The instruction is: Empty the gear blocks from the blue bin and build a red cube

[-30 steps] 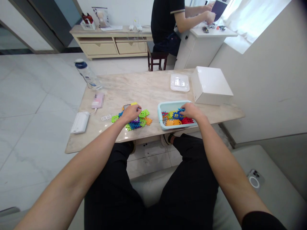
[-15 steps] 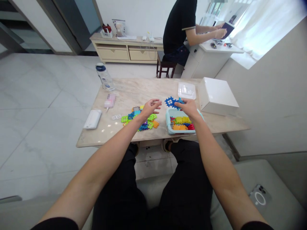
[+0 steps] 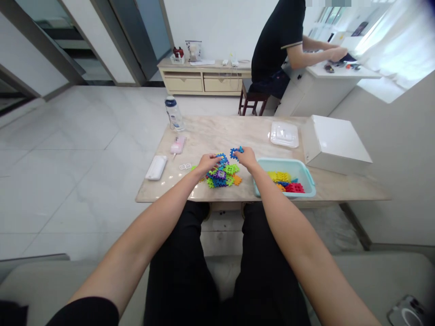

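My right hand [image 3: 247,158] is closed on a blue interlocking gear-edged block [image 3: 234,154], held above the table. My left hand [image 3: 206,164] pinches another blue interlocking block [image 3: 223,158] by its edge, just over a pile of similar blocks. That pile [image 3: 219,180] mixes green, purple, blue and orange pieces, and my left hand partly covers it. To the right of the pile stands a light blue plastic bin [image 3: 308,174] with yellow, red, orange and blue blocks inside. My right forearm hides its left side.
A white box [image 3: 335,136] and a clear plastic lid [image 3: 284,134] are at the table's right. On the left are a water bottle [image 3: 174,115], a pink item [image 3: 178,145], a white packet [image 3: 157,167] and white window pieces [image 3: 185,166]. Beyond, a person [image 3: 277,45] sits at a counter.
My right hand has moved left from over the bin with blue blocks. My left hand, open before, now pinches a blue block. The view has turned left.
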Motion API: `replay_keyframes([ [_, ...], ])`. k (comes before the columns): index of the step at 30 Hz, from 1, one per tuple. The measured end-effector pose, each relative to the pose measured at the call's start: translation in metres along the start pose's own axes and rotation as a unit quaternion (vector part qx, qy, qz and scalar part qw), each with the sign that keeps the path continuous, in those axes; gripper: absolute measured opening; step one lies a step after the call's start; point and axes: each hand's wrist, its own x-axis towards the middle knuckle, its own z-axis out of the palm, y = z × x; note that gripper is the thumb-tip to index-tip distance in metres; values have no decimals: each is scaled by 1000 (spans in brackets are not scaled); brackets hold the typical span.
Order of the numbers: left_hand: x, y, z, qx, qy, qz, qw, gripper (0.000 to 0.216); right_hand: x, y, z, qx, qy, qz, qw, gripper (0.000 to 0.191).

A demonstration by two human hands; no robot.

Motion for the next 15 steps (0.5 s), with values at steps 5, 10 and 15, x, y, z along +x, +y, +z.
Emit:
replay_keyframes([
  [5,4,-20,-18,32,-25,-30,999,23,1,-6,20,-97,-72,-37,992,22],
  [10,19,-32,-33,148,35,-38,988,24,-2,-16,30,-191,-119,-84,971,30],
  [15,25,-36,-40,305,64,25,950,27,-8,-30,36,-208,-146,-111,961,30],
])
